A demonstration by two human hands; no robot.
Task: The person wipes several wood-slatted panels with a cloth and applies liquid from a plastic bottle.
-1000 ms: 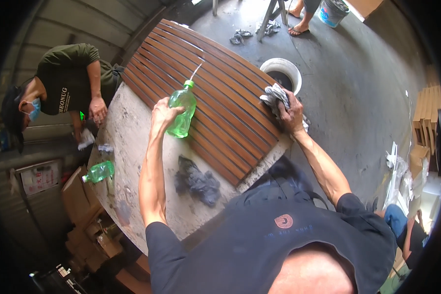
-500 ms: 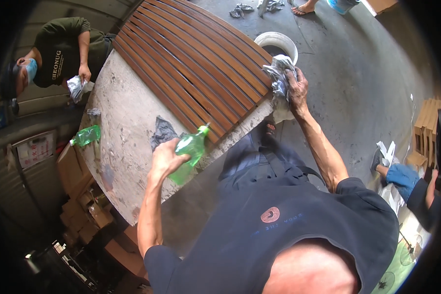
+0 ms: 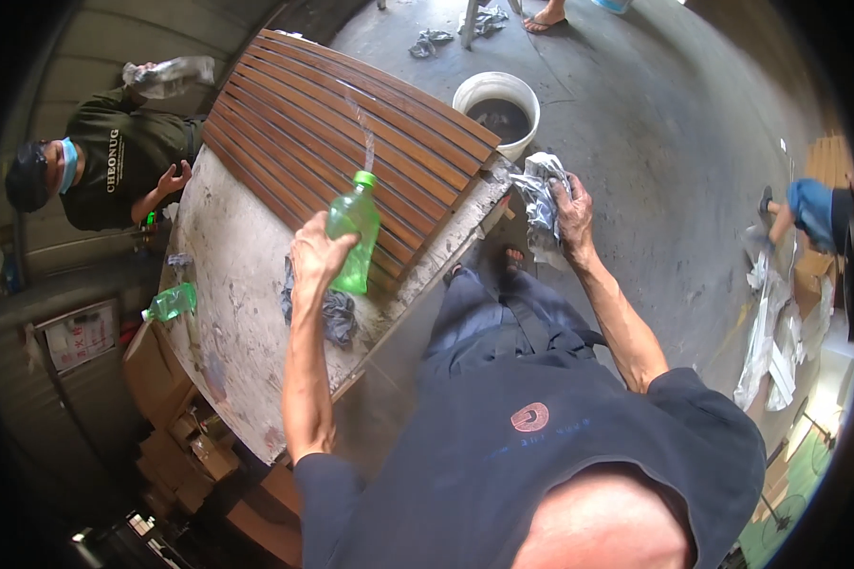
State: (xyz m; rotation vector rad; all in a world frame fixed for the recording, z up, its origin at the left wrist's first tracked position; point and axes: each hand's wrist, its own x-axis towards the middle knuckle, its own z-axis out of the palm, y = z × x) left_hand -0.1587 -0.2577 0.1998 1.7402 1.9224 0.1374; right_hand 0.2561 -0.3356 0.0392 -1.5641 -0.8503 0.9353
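My left hand point(image 3: 319, 250) is closed around a green plastic bottle point(image 3: 353, 237) with a green cap. A streak of clear liquid point(image 3: 364, 135) runs from the cap over the brown slatted wood panel point(image 3: 351, 114). The panel lies on a worn, stained table point(image 3: 228, 275). Beneath the bottle a crumpled grey rag point(image 3: 337, 318) rests on the tabletop. Off the panel's near right corner, my right hand point(image 3: 573, 213) grips a crumpled light grey rag point(image 3: 544, 194) in the air beyond the table edge.
A white bucket point(image 3: 531, 100) of dark liquid stands on the floor beyond the table. Another green bottle point(image 3: 171, 302) lies at the table's left edge. A masked co-worker point(image 3: 123, 161) at the far left holds up a crumpled sheet point(image 3: 171, 76). Cardboard boxes point(image 3: 213, 455) are stacked lower left.
The bottle in my left hand has risen and moved over the panel, and liquid now streams from it. The right-hand rag has come off the panel's corner. The co-worker has raised an arm.
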